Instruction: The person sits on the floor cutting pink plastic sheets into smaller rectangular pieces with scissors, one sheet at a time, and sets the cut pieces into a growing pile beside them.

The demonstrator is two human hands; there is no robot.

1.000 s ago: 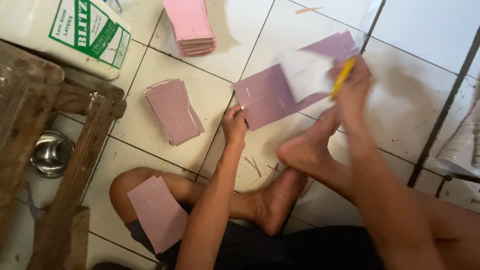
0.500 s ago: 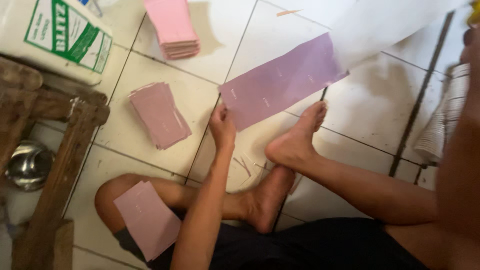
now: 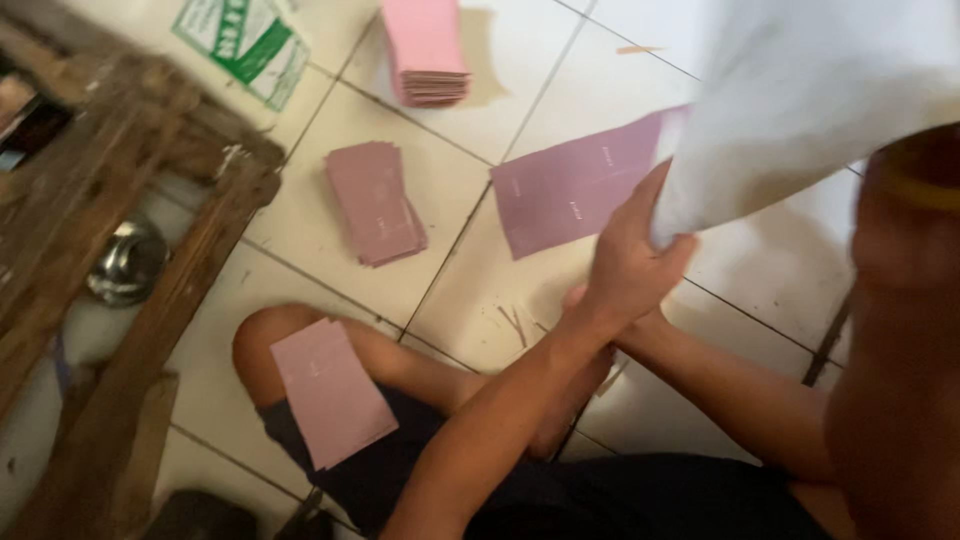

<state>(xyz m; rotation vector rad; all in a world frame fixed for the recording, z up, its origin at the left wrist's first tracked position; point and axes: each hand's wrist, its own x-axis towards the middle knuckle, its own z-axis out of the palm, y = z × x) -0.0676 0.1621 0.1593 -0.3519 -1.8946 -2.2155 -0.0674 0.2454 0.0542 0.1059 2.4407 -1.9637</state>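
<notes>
While a large white sheet is lifted clear of the tiled floor, its lower corner is pinched between the thumb and fingers of the left hand, which are closed on it. The right hand is seen only as a blurred shape close to the lens, a yellow object at its top; whether it grips the sheet cannot be told. The step in hand is judged to be the peeling or raising of this sheet off the mauve paper strip, which lies flat on the floor, partly covered at its right end. For the next move, a steady hold and a clean lift would be called for, so that the strip is not dragged. Two stacks are counted on the floor: a pink stack and a mauve stack. One single pink card rests on the thigh.
</notes>
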